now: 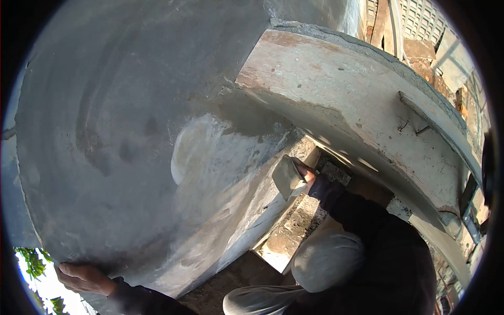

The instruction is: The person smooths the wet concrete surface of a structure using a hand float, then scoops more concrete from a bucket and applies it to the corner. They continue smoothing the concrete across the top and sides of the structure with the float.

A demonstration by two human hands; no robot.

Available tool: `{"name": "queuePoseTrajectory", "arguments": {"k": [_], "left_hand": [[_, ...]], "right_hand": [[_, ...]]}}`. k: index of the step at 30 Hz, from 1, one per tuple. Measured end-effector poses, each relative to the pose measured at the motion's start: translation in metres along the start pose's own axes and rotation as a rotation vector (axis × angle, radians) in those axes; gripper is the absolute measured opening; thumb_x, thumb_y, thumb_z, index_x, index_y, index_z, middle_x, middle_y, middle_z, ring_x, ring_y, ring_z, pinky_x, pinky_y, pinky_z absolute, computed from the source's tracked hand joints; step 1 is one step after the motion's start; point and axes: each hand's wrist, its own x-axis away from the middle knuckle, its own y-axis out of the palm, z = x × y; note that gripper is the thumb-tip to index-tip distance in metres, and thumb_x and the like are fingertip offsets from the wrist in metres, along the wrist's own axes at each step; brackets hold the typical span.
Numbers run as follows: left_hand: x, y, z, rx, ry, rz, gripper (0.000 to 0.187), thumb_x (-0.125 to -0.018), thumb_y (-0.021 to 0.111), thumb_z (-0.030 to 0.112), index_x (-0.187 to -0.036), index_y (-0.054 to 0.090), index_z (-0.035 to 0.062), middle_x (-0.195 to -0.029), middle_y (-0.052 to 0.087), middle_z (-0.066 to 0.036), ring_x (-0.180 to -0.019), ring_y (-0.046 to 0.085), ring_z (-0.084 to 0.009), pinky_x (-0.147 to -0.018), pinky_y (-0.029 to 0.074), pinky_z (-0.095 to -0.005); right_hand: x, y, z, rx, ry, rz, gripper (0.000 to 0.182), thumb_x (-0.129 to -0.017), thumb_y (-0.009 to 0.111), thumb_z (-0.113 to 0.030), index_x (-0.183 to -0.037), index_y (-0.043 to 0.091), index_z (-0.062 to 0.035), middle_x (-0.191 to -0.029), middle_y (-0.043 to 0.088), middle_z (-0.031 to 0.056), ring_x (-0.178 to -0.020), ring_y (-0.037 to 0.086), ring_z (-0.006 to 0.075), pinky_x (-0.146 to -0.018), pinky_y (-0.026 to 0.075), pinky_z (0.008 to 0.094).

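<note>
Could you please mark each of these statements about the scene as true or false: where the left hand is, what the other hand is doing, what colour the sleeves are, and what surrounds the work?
1. The left hand is at the edge of the large grey surface. True.
2. Both hands grip the flat tool. False: only the other hand has its fingers on it.
3. The sleeves at the wrists are bright white. False: they are dark.
4. A paler patch shows on the grey surface. True.
5. Green leaves show at the picture's upper right. False: they are at the lower left.
</note>
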Motion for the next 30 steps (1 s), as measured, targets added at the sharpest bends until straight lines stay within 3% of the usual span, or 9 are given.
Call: {"name": "queuePoseTrajectory", "arguments": {"k": [5,8,12,17,20,24,25,28,30], "left_hand": [[0.001,-0.001,0.007,0.064,-0.066,-0.005,0.057,-0.095,0.027,0.044,-0.113,0.055,-0.0028,-0.107,0.057,-0.018,-0.103,0.05,-0.0341,-0.09,0.036,-0.0441],[0.0,-0.001,0.007,0.061,-0.041,-0.008,0.059,-0.095,0.025,0.045,-0.112,0.056,-0.0018,-0.106,0.058,-0.017,-0.1,0.05,-0.0328,-0.089,0.037,-0.0437],[0.0,0.002,-0.002,0.032,0.016,0.001,0.059,-0.095,0.026,0.047,-0.112,0.057,-0.0003,-0.106,0.059,-0.016,-0.101,0.051,-0.032,-0.09,0.037,-0.0435],[0.001,0.001,-0.001,0.018,0.018,0.002,0.059,-0.095,0.026,0.047,-0.113,0.058,0.0006,-0.107,0.059,-0.016,-0.102,0.051,-0.032,-0.09,0.037,-0.044],[0.0,0.003,-0.001,0.033,0.012,0.01,0.058,-0.095,0.025,0.046,-0.113,0.058,0.0003,-0.106,0.058,-0.016,-0.102,0.051,-0.0326,-0.09,0.037,-0.044],[0.001,0.003,-0.003,0.051,0.036,0.018,0.058,-0.096,0.026,0.045,-0.112,0.057,-0.0001,-0.105,0.058,-0.016,-0.102,0.05,-0.0332,-0.09,0.036,-0.0439],[0.001,0.003,-0.005,0.054,0.039,0.017,0.057,-0.096,0.026,0.045,-0.111,0.057,-0.0002,-0.104,0.058,-0.016,-0.102,0.05,-0.0334,-0.09,0.036,-0.044],[0.001,0.002,-0.004,0.054,0.0,0.002,0.057,-0.096,0.025,0.045,-0.111,0.056,-0.0001,-0.104,0.058,-0.016,-0.101,0.05,-0.0333,-0.089,0.036,-0.044],[0.002,0.001,-0.004,0.06,-0.032,-0.026,0.057,-0.096,0.025,0.045,-0.111,0.056,0.0,-0.105,0.058,-0.016,-0.1,0.05,-0.033,-0.089,0.036,-0.0442]], "right_hand": [[0.014,0.006,-0.039,-1.187,0.725,0.055,0.052,-0.08,0.064,-0.02,-0.128,0.048,-0.0081,-0.133,0.045,0.0094,-0.113,0.052,0.0261,-0.097,0.042,0.0374],[0.02,0.014,-0.047,-1.282,0.394,-0.201,0.068,-0.076,0.066,-0.032,-0.135,0.04,-0.0115,-0.13,0.048,0.0094,-0.114,0.052,0.0264,-0.097,0.041,0.0407],[0.012,0.023,-0.071,-0.902,0.231,-0.002,0.087,-0.074,0.068,-0.037,-0.144,0.022,-0.0163,-0.125,0.051,0.0091,-0.114,0.051,0.0251,-0.097,0.041,0.0412],[0.0,0.025,-0.061,-0.683,0.101,0.132,0.032,-0.094,0.045,-0.028,-0.122,0.045,-0.0115,-0.119,0.054,0.0076,-0.109,0.054,0.0217,-0.094,0.044,0.0407],[-0.023,0.02,-0.077,-1.187,0.361,0.138,0.03,-0.095,0.047,-0.027,-0.12,0.048,-0.0115,-0.119,0.054,0.0057,-0.11,0.053,0.0215,-0.096,0.043,0.0428],[-0.047,0.038,-0.104,-1.122,0.277,0.184,0.039,-0.093,0.05,-0.027,-0.127,0.045,-0.0083,-0.13,0.046,0.0089,-0.112,0.053,0.0263,-0.101,0.038,0.0486],[-0.051,0.046,-0.115,-0.975,0.136,0.071,0.044,-0.089,0.059,-0.021,-0.127,0.039,-0.0092,-0.125,0.047,0.0143,-0.112,0.052,0.0282,-0.103,0.036,0.0512],[-0.052,0.056,-0.112,-0.411,0.338,0.171,0.052,-0.085,0.064,-0.016,-0.127,0.033,-0.0109,-0.123,0.043,0.0144,-0.112,0.05,0.0271,-0.1,0.04,0.046],[-0.06,0.056,-0.095,0.238,0.173,0.226,0.072,-0.074,0.075,-0.023,-0.128,0.029,-0.0104,-0.124,0.036,0.0197,-0.109,0.047,0.0333,-0.094,0.04,0.0452]]}}
